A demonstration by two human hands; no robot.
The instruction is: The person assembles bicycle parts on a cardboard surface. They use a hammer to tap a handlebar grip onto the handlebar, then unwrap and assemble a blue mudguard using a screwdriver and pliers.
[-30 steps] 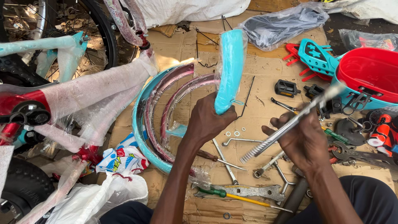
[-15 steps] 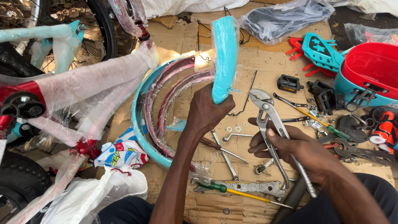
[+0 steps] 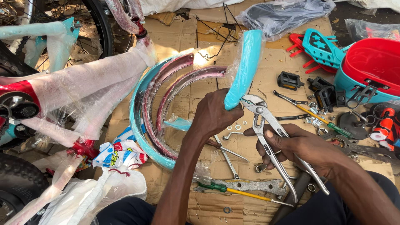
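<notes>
The left hand [image 3: 212,116] is closed round the lower end of a curved turquoise bicycle mudguard wrapped in clear plastic film [image 3: 246,66], holding it upright above the cardboard sheet [image 3: 183,37]. The right hand [image 3: 304,148] is wrapped round the long handles of silver slip-joint pliers [image 3: 271,141], whose jaws sit right at the mudguard's bottom edge, just beside the left fingers. The mudguard looks light and thin, likely springy rather than rigid, and the film probably makes it slick; a grip low down near the end, as here, seems steadiest. More turquoise and maroon mudguards [image 3: 166,108] lie nested to the left; a yellow-shafted, green-handled screwdriver [image 3: 237,191] lies below.
</notes>
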